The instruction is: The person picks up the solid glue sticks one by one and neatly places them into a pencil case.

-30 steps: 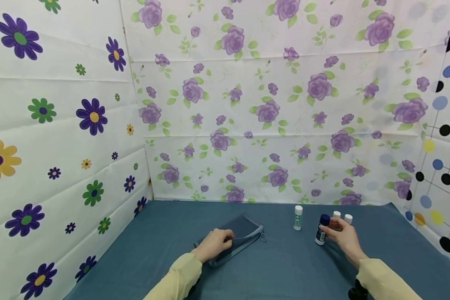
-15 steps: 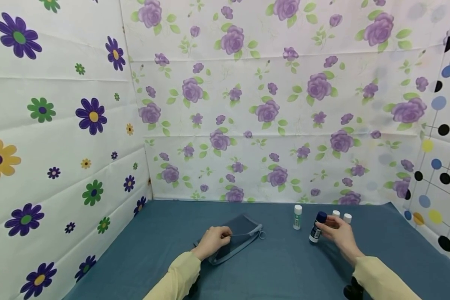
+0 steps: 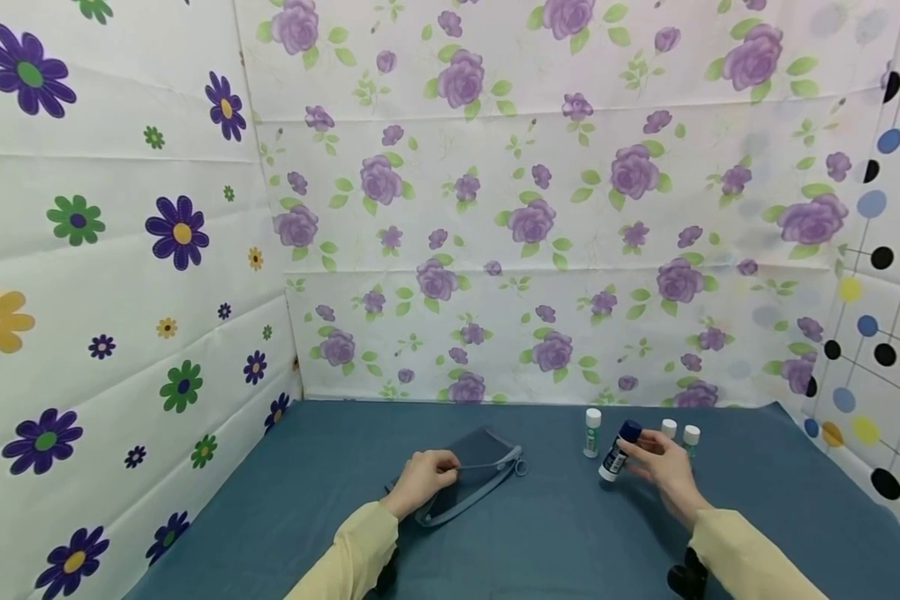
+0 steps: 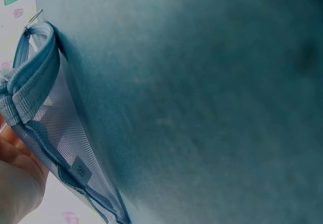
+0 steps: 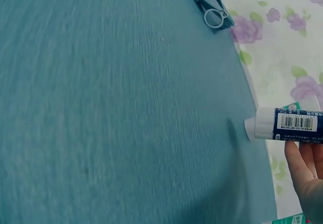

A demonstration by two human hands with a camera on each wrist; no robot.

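Observation:
In the head view my left hand (image 3: 422,482) pinches the upper edge of a blue mesh zipper pouch (image 3: 483,446), whose mouth gapes toward me. The left wrist view shows the mesh pouch (image 4: 68,128) from the side, with its zipper ring (image 4: 34,17) at the far end. My right hand (image 3: 669,471) holds a navy glue stick (image 3: 617,454) by its capped end, tilted with the white base down and left. A barcode label faces the camera on the glue stick (image 5: 298,123) in the right wrist view. It hangs to the right of the pouch.
A green-and-white glue stick (image 3: 592,433) stands upright behind the held one. Two more white-capped sticks, one a glue stick (image 3: 692,437) with green below its cap, stand partly behind my right hand. A blue cloth (image 3: 540,533) covers the table; floral sheets (image 3: 450,333) enclose it.
My right hand has carried the navy glue stick left toward the pouch, and the stick has tilted further. The left hand keeps its pinch while the pouch's mouth has widened slightly.

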